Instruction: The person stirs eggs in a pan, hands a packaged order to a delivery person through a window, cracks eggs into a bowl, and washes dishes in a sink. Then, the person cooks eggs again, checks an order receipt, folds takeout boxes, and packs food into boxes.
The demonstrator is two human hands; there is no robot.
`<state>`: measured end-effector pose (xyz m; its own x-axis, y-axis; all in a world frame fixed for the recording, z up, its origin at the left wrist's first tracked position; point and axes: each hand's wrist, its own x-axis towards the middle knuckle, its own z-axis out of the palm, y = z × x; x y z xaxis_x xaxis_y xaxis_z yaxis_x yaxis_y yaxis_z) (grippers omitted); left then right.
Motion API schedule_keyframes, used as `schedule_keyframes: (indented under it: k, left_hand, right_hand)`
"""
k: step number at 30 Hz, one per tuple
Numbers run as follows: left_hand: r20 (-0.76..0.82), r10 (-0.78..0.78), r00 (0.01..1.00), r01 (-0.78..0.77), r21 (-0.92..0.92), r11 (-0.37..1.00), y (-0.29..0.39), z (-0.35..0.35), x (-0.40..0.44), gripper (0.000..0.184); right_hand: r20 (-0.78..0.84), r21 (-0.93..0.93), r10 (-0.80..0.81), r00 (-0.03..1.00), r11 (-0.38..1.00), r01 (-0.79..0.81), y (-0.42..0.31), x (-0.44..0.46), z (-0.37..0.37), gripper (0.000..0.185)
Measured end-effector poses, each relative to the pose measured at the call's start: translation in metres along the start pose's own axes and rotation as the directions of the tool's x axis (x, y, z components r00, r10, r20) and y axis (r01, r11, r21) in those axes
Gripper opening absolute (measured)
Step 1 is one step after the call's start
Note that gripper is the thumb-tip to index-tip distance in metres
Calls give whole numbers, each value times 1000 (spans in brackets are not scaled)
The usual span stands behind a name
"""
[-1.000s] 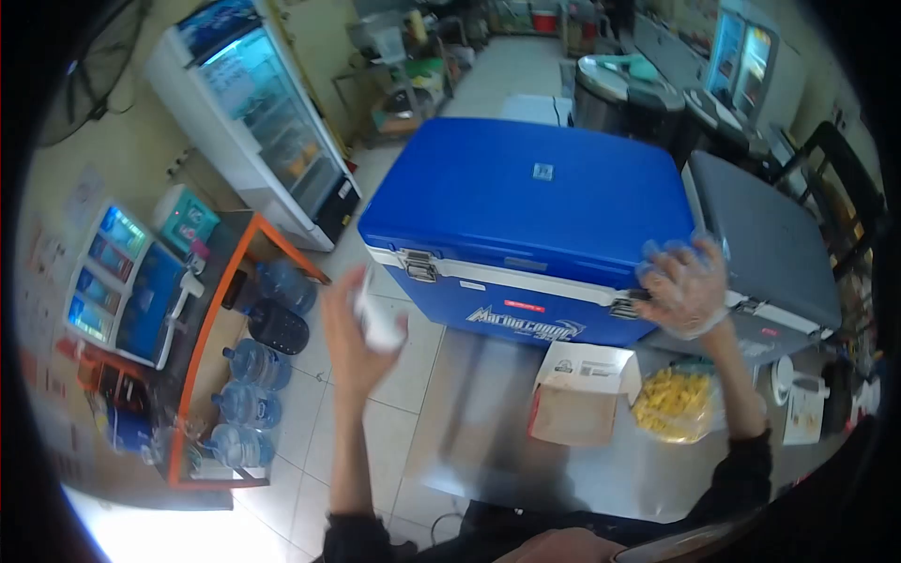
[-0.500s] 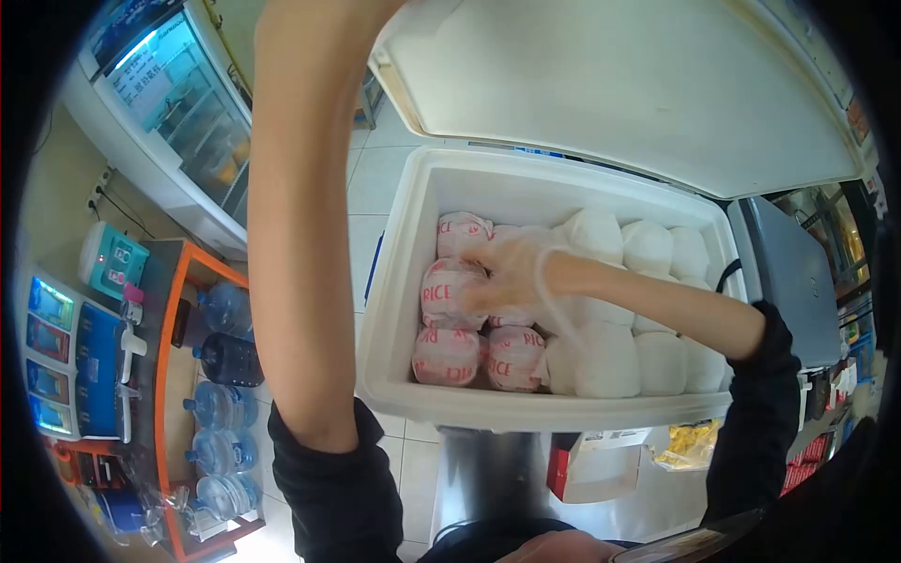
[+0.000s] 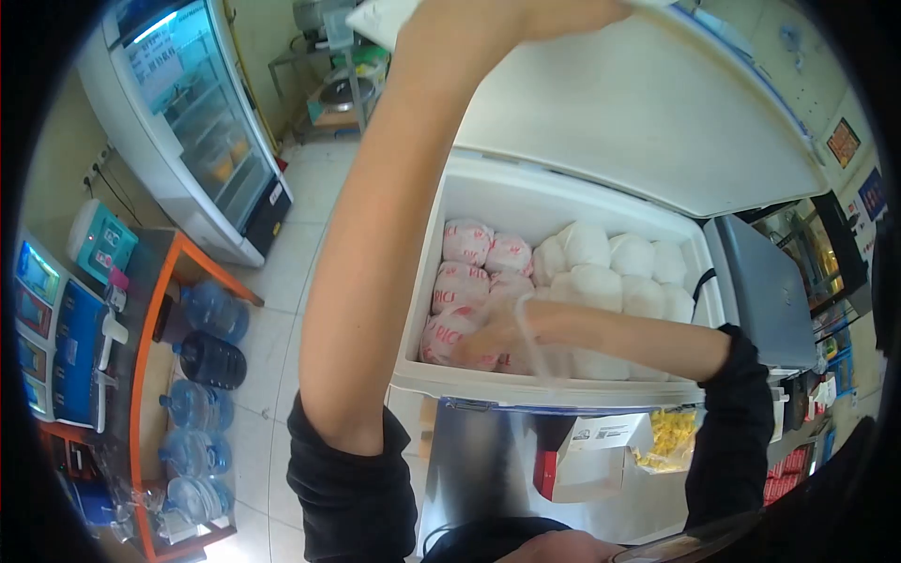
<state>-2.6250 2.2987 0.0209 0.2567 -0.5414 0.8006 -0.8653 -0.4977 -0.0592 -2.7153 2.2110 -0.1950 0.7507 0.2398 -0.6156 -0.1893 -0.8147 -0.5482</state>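
A white cooler box [image 3: 554, 387] stands in front of me with its lid [image 3: 648, 122] raised. At the top, my left hand [image 3: 526, 21] is closed on the lid's edge; its fingers are partly out of sight. My right hand [image 3: 497, 335], in a loose clear plastic glove, reaches down into the box. Its fingers curl against a paper-wrapped rice portion [image 3: 449, 330] at the front left corner, and the fingertips are blurred. Several more wrapped portions with red RICE print [image 3: 460, 286] fill the left side. Plain white wrapped bundles [image 3: 587, 246] are stacked on the right.
Below the cooler is a metal surface [image 3: 469, 469] with an open carton [image 3: 596, 469] and a bag of yellow pieces [image 3: 671, 439]. A grey laptop-like lid [image 3: 765, 291] is at the right. On the left are a rack of water bottles [image 3: 202, 408] and a glass-door fridge [image 3: 192, 113].
My right hand has moved from the middle wrapped portions to the front left one. The view has shifted, and my left arm now appears further right, its hand on the lid.
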Motion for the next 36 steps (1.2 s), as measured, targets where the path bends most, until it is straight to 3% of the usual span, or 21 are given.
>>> schedule_keyframes:
  k: [4,6,7,9,13,14,16,17,18,20,21,22,24,25,26,28,29,31,32,33,36]
  left_hand:
    - [119,-4,993,11,-59,998,5,-7,-12,53]
    - [-263,169,950,-162,50,986,0,12,-26,40]
    - [-266,189,945,-175,75,982,3,9,-29,40]
    - [-210,81,974,-93,-47,995,12,3,-33,35]
    - [-196,19,980,-30,-52,998,17,3,-28,38]
    - [-212,37,977,-42,-20,999,18,0,-28,38]
    - [-190,-36,981,27,-50,998,25,-5,-36,38]
    - [-199,-24,980,16,-40,999,30,-7,-42,38]
    - [-201,-45,979,41,-23,999,33,-9,-50,38]
    - [-167,-135,977,137,3,991,51,-13,-70,41]
    - [-212,-101,972,99,-20,995,60,-15,-85,43]
    - [-111,-203,973,210,61,976,79,-25,-100,46]
    - [-7,-209,978,205,229,952,140,-48,-133,47]
    - [-23,-259,966,260,16,966,182,-59,-145,50]
    - [-58,-322,945,324,30,945,235,-65,-162,43]
    - [201,-371,907,417,-292,861,351,-62,-184,43]
    - [263,-211,942,330,-589,738,409,-43,-196,44]
    - [635,135,761,550,-741,386,535,-11,-203,54]
    - [685,337,646,674,-719,168,593,34,-227,63]
    - [681,431,592,731,-679,70,658,79,-248,66]
    - [621,618,482,807,-589,-38,815,107,-245,66]
  right_hand:
    - [-36,32,-10,999,999,11,-15,1,8,62]
    - [-206,214,-247,947,933,289,7,34,24,56]
    - [-217,202,-271,938,928,314,1,27,19,56]
    - [201,312,-424,883,882,353,-11,8,7,57]
    - [155,193,-347,925,929,316,9,33,9,53]
    - [22,65,-491,871,870,489,28,54,4,52]
    - [-92,-101,-644,760,765,636,45,34,-14,51]
    - [-179,307,-603,778,717,626,50,-10,-21,50]
    - [-237,661,-530,814,526,535,53,-60,-26,49]
    - [-286,754,-725,627,234,614,63,-157,-22,41]
    - [-318,761,-764,561,147,632,79,-201,-13,41]
    - [-357,759,-761,541,101,644,103,-239,5,41]
    - [-442,751,-696,567,59,658,165,-309,52,41]
    - [-485,750,-632,604,55,659,199,-339,82,40]
    - [-524,750,-558,643,54,659,234,-365,113,40]
    - [-605,749,-381,699,26,662,304,-422,179,40]
    - [-637,745,-285,716,13,667,335,-449,211,40]
    - [-686,725,-102,721,-3,689,388,-507,269,40]
    - [-705,709,-25,709,-6,705,412,-538,290,40]
    - [-722,692,43,691,-2,722,434,-570,311,40]
    - [-746,642,221,628,-10,766,490,-660,353,40]
